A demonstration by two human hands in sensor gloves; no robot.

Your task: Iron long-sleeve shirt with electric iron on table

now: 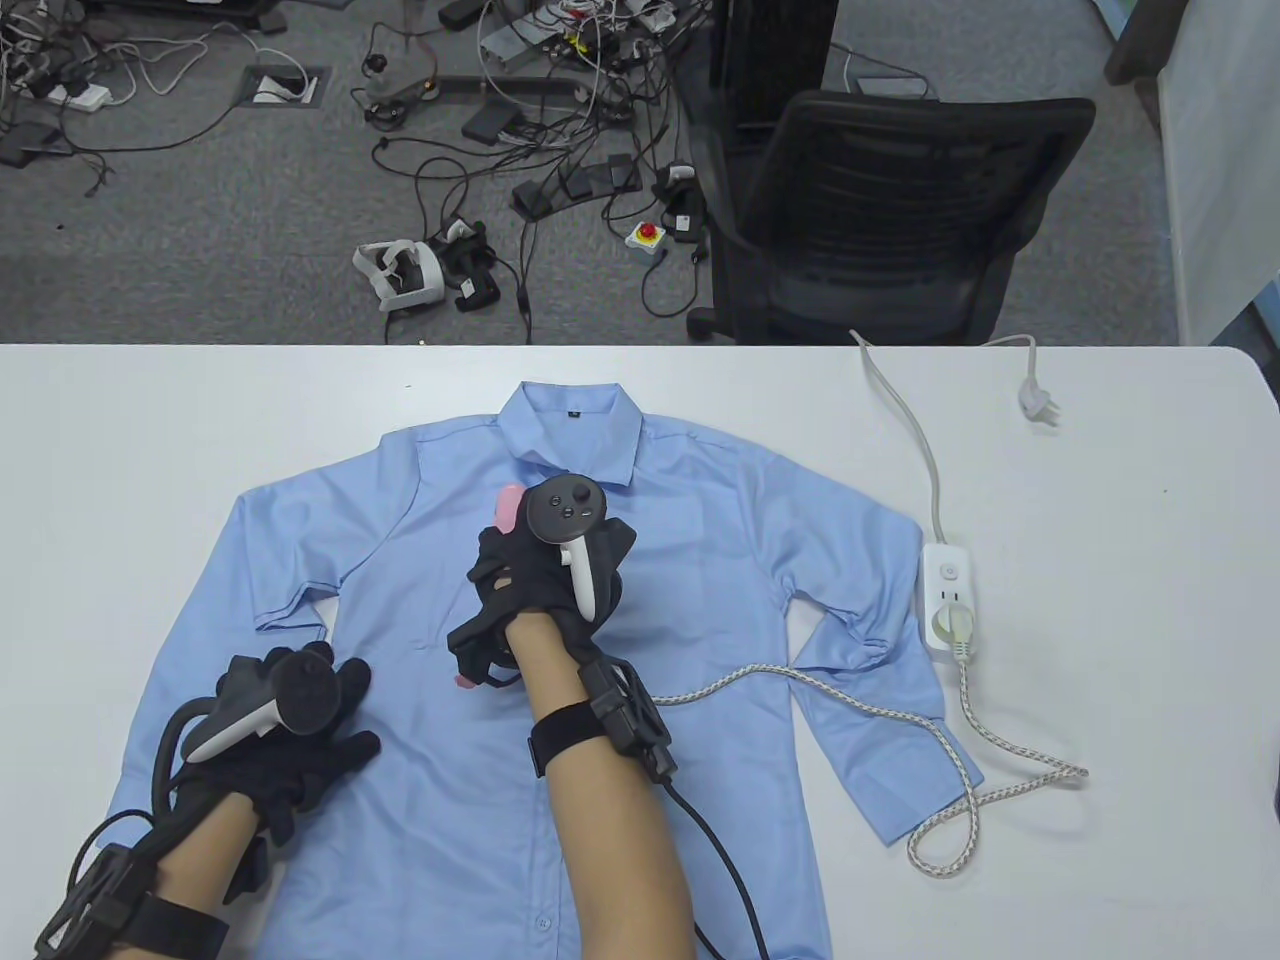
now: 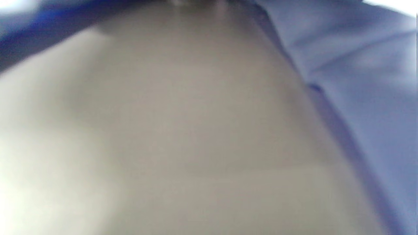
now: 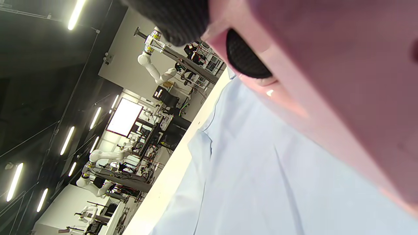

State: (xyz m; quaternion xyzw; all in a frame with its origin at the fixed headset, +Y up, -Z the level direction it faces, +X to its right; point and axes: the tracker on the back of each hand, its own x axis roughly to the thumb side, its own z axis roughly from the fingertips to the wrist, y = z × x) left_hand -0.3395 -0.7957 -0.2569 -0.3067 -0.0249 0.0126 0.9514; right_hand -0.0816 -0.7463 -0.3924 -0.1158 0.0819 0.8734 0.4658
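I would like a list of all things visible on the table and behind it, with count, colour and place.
shirt: one, light blue, spread flat on the table, collar at the far side.
iron: one, pink, mostly hidden, on the shirt's chest.
iron cord: one, white braided, running right to the power strip.
power strip: one, white, right of the shirt.
table: one, white.
office chair: one, black, behind the table.
floor cables: many, dark.
left hand: black glove, rests on the shirt's lower left.
right hand: black glove, grips the iron.
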